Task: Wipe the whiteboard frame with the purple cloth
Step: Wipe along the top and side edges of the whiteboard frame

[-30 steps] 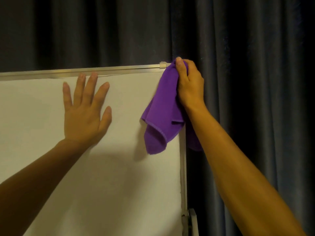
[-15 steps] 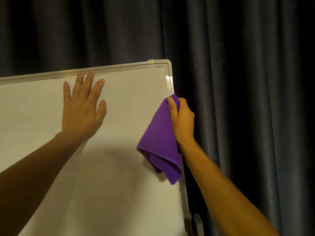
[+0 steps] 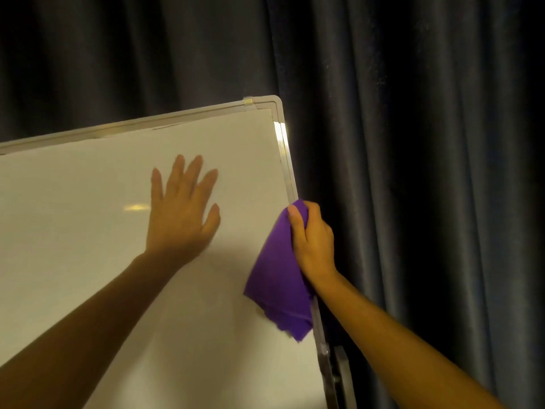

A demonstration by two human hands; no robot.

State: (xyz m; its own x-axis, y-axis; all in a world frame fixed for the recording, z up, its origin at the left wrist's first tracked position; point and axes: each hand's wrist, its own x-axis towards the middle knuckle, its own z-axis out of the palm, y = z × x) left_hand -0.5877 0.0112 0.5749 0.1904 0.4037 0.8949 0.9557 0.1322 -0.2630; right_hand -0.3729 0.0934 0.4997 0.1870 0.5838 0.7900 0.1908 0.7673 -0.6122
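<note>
Fingers (image 3: 188, 172) of the left hand (image 3: 181, 215) are spread apart and pressed flat against the white whiteboard (image 3: 88, 231) at the centre of the frame, holding nothing; right hand (image 3: 314, 240), right of centre, is clamped around the purple cloth (image 3: 280, 278), gripping it against the right-hand side of the whiteboard frame (image 3: 284, 154), below the rounded upper corner; loose cloth hangs down over the board surface; dark pleated curtain (image 3: 413, 143) fills the background.

Purple cloth (image 3: 278, 278) bunched, draped over silver whiteboard frame (image 3: 285, 160) right edge, loose folds hanging down.
</note>
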